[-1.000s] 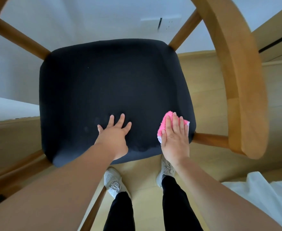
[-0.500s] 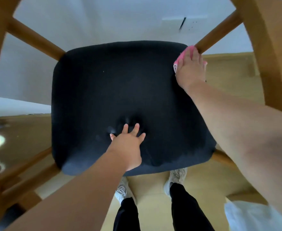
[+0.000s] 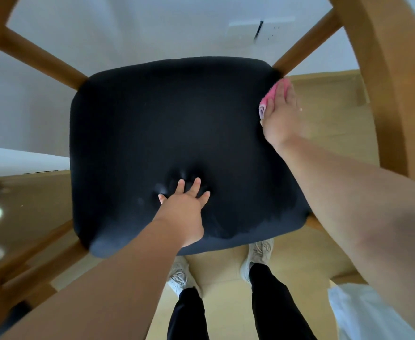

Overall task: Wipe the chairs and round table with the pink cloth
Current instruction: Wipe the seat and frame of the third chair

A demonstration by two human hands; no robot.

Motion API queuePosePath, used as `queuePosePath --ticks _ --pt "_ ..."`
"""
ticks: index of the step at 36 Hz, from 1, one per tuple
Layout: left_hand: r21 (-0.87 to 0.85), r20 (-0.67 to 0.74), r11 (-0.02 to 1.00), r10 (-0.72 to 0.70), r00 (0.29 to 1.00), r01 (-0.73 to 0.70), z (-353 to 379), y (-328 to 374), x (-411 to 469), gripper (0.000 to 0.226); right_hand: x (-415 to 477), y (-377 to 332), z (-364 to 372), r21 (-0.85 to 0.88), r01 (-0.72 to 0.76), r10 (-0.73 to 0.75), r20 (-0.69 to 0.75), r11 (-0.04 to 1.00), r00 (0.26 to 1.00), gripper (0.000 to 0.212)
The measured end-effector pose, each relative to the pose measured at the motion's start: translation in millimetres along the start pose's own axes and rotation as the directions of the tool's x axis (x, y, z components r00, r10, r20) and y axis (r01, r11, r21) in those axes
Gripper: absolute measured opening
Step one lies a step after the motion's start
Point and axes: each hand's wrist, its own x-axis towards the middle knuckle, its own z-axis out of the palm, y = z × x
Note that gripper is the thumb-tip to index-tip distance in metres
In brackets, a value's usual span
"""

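I look straight down on a wooden chair with a black cushioned seat (image 3: 177, 133). My right hand (image 3: 281, 116) presses the pink cloth (image 3: 270, 98) flat against the seat's right edge, near the far right corner, and covers most of the cloth. My left hand (image 3: 184, 207) rests flat on the near middle of the seat with fingers spread, denting the cushion. The round table is not in view.
The chair's curved wooden armrest frame (image 3: 383, 99) arcs around both sides, with spokes (image 3: 42, 60) running down to the seat's far corners. Below lie light wooden floor (image 3: 329, 128), my two feet in grey trainers (image 3: 258, 253), and white fabric (image 3: 363, 312) at the bottom right.
My right hand slid the pink cloth from the seat's near right edge up to its far right corner, then slightly back along the right side. My left hand stayed pressed on the cushion.
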Motion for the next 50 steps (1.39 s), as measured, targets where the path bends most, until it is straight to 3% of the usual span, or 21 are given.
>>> queuePosePath --ticks 11,16,20,24,34,37,45,47,50 --pt "-0.014 -0.065 0.999 0.028 0.998 -0.029 1.2 -1.1 -6.5 0.086 -137.6 31.2 27.8 0.098 -0.286 0.291 -0.046 0.953 0.956 0.055" --pt "-0.084 -0.129 0.992 0.078 0.989 -0.089 7.7 -8.9 -18.7 0.088 -192.8 39.3 46.7 0.156 -0.304 0.319 -0.086 0.940 0.944 0.054" --pt "-0.036 -0.313 0.993 0.092 0.945 -0.108 30.6 -30.0 -46.6 0.082 -216.6 35.7 58.0 0.228 -0.280 0.316 -0.141 0.933 0.938 0.052" --pt "-0.102 -0.379 0.994 0.008 0.925 -0.050 62.2 -51.9 -83.9 0.073 -238.8 18.9 71.2 0.225 -0.281 0.314 -0.127 0.933 0.941 0.052" --pt "-0.303 -0.344 0.947 -0.214 0.914 0.108 104.1 -88.3 -139.1 0.066 -288.2 -82.2 99.5 -0.016 0.076 -0.075 0.020 0.997 0.997 0.061" --pt "-0.330 -0.374 0.934 -0.264 0.889 0.138 105.0 -99.4 -147.6 0.064 -290.2 -92.8 105.6 -0.069 0.083 -0.081 0.032 0.994 0.996 0.063" --pt "-0.357 -0.360 0.924 -0.271 0.892 0.137 108.2 -105.0 -165.2 0.063 -285.3 -82.0 94.7 0.053 0.217 -0.209 -0.121 0.975 0.970 0.047" --pt "-0.351 -0.364 0.928 -0.257 0.895 0.124 108.4 -104.3 -166.7 0.063 -285.6 -87.2 95.7 0.047 0.321 -0.312 -0.138 0.946 0.940 0.044" --pt "-0.355 -0.372 0.927 -0.259 0.891 0.121 108.9 -106.1 -166.9 0.063 -288.5 -106.0 104.2 0.037 0.616 -0.607 -0.134 0.787 0.784 0.034"
